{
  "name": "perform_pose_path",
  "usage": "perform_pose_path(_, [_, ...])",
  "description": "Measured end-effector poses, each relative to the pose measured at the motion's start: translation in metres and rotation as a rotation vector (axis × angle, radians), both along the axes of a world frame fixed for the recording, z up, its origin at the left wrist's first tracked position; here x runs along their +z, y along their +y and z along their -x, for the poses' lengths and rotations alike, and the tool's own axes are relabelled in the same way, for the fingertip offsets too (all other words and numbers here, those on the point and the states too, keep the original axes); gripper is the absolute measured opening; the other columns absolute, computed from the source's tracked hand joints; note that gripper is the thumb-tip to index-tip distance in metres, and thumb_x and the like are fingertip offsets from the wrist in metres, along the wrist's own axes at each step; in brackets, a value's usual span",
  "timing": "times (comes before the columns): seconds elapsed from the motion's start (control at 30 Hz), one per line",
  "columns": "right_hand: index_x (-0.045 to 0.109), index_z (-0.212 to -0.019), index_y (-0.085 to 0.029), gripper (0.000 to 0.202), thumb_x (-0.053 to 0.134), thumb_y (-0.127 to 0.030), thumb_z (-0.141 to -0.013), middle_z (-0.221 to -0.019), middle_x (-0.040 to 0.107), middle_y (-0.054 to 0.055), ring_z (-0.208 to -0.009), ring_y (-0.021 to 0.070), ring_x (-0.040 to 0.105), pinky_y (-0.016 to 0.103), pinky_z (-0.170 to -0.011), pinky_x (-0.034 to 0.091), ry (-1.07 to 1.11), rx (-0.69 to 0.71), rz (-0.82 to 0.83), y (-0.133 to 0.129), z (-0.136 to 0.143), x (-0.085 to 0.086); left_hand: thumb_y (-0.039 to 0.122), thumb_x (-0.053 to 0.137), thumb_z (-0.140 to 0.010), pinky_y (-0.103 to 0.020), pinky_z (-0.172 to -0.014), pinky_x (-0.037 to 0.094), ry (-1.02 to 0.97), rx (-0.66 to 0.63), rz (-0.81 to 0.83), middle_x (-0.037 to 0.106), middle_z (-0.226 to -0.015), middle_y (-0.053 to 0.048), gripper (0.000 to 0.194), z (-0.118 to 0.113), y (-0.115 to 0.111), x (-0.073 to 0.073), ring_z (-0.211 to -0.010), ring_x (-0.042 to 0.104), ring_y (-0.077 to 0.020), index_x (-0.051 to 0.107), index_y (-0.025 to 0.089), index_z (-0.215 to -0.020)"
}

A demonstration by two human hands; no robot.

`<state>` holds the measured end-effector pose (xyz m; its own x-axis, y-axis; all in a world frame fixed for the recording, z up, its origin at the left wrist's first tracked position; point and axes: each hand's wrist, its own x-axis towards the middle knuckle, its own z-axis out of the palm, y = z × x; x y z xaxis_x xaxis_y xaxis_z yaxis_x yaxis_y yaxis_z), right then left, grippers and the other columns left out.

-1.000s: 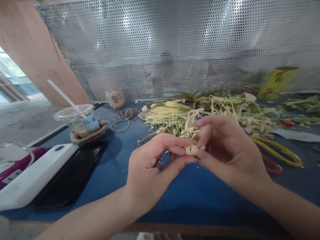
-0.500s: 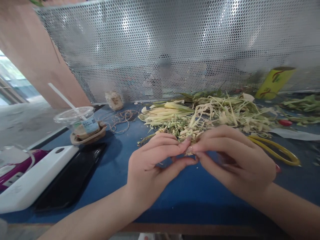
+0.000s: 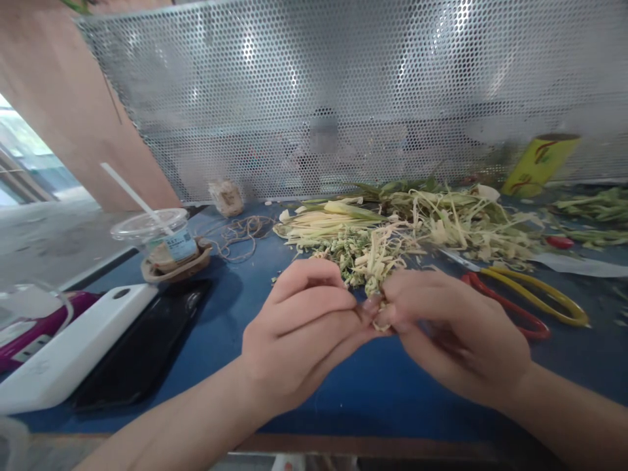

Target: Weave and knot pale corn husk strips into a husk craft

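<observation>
Head view, left hand (image 3: 304,333), right hand (image 3: 456,333) pinching strip (image 3: 381,325), half-hidden scissors (image 3: 540,292), stalks (image 3: 326,224)

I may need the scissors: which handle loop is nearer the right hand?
The red loop, partly hidden behind the right hand; the yellow one lies farther out.

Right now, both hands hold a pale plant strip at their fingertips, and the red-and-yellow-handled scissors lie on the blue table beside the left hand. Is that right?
Not quite: the scissors lie beside the right hand, not the left hand, as the head view shows. The rest stands: both hands hold the pale plant strip, and the scissors are on the blue table.
</observation>
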<state>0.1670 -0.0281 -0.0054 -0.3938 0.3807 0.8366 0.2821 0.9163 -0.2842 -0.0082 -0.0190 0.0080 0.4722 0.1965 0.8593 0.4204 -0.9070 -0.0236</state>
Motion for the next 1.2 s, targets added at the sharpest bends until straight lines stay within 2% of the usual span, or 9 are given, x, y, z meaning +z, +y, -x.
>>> perform_pose_path(0.1, [0.052,-0.086,-0.02,0.03,0.045,0.005,-0.071,-0.074,0.059,0.001,-0.07,0.0094,0.058,0.02,-0.068,0.051,0.066,0.006,0.031,-0.003,0.003,-0.003,0.012,0.066,-0.068,-0.019,-0.06,0.053,0.01,0.038,-0.025,0.063,-0.065,0.0,0.003,0.0,-0.003,-0.004,-0.068,0.057,-0.0112,0.064,0.013,-0.067])
perform_pose_path(0.2, [0.053,-0.093,-0.02,0.032,0.047,0.003,-0.072,-0.078,0.059,0.001,-0.069,0.0092,0.059,0.019,-0.063,0.052,0.161,-0.056,0.126,-0.003,0.007,-0.005,0.014,0.064,-0.071,-0.019,-0.06,0.054,0.008,0.085,-0.04,0.063,-0.065,0.0,0.002,0.0,-0.005,-0.005,-0.067,0.059,-0.0114,0.063,0.014,-0.069])
perform_pose_path(0.3, [0.056,-0.092,-0.02,0.026,0.049,-0.001,-0.075,-0.077,0.059,0.003,-0.065,0.0104,0.059,0.021,-0.056,0.053,0.17,-0.038,0.185,0.0,0.008,-0.004,0.015,0.063,-0.072,-0.022,-0.061,0.055,-0.035,0.089,-0.013,0.062,-0.067,-0.001,0.001,0.001,-0.006,-0.005,-0.067,0.06,-0.0125,0.062,0.016,-0.072])
perform_pose_path(0.5, [0.058,-0.083,-0.019,0.021,0.054,-0.002,-0.072,-0.074,0.062,0.005,-0.07,0.0137,0.061,0.024,-0.063,0.053,0.086,-0.084,-0.001,0.001,0.003,0.001,0.012,0.064,-0.069,-0.026,-0.056,0.056,-0.135,0.096,0.051,0.06,-0.066,0.002,0.013,-0.001,-0.005,-0.014,-0.061,0.059,-0.0132,0.061,0.021,-0.078])
perform_pose_path(0.67, [0.056,-0.082,-0.02,0.021,0.052,-0.002,-0.072,-0.075,0.062,0.005,-0.07,0.013,0.062,0.022,-0.063,0.053,0.018,-0.098,-0.094,-0.001,-0.004,0.0,0.018,0.066,-0.068,-0.027,-0.066,0.056,0.054,-0.011,-0.098,0.065,-0.066,-0.002,0.009,0.001,-0.003,-0.002,-0.067,0.06,-0.0156,0.064,0.014,-0.076])
perform_pose_path(0.73, [0.055,-0.081,-0.021,0.019,0.051,-0.003,-0.074,-0.075,0.062,0.005,-0.071,0.0128,0.062,0.021,-0.063,0.053,-0.019,-0.08,-0.1,0.0,-0.005,0.001,0.018,0.066,-0.069,-0.027,-0.067,0.056,0.083,-0.045,-0.04,0.066,-0.065,-0.003,0.006,0.002,-0.001,0.006,-0.068,0.061,-0.016,0.065,0.013,-0.072])
perform_pose_path(0.83, [0.055,-0.082,-0.02,0.018,0.052,-0.005,-0.075,-0.077,0.063,0.005,-0.073,0.0129,0.062,0.021,-0.065,0.053,-0.049,-0.064,-0.101,0.001,-0.007,0.002,0.012,0.062,-0.071,-0.028,-0.069,0.055,0.012,-0.109,0.06,0.066,-0.062,-0.003,0.003,0.001,0.001,0.012,-0.068,0.061,-0.0148,0.064,0.014,-0.07])
perform_pose_path(1.0, [0.054,-0.088,-0.022,0.022,0.05,-0.005,-0.075,-0.077,0.064,0.003,-0.07,0.0119,0.061,0.023,-0.065,0.052,-0.044,-0.126,-0.102,0.004,-0.008,0.002,0.008,0.062,-0.07,-0.03,-0.071,0.054,-0.014,-0.159,0.144,0.067,-0.068,-0.004,0.009,-0.002,0.004,0.01,-0.071,0.062,-0.015,0.064,0.015,-0.076])
perform_pose_path(1.2, [0.048,-0.096,-0.023,0.027,0.048,-0.005,-0.076,-0.084,0.06,0.004,-0.08,0.0156,0.058,0.028,-0.072,0.05,-0.074,-0.157,-0.065,0.006,-0.007,-0.004,0.003,0.062,-0.068,-0.03,-0.073,0.054,-0.026,-0.182,0.168,0.066,-0.067,-0.006,0.01,-0.004,0.004,0.006,-0.073,0.061,-0.0154,0.065,0.011,-0.073])
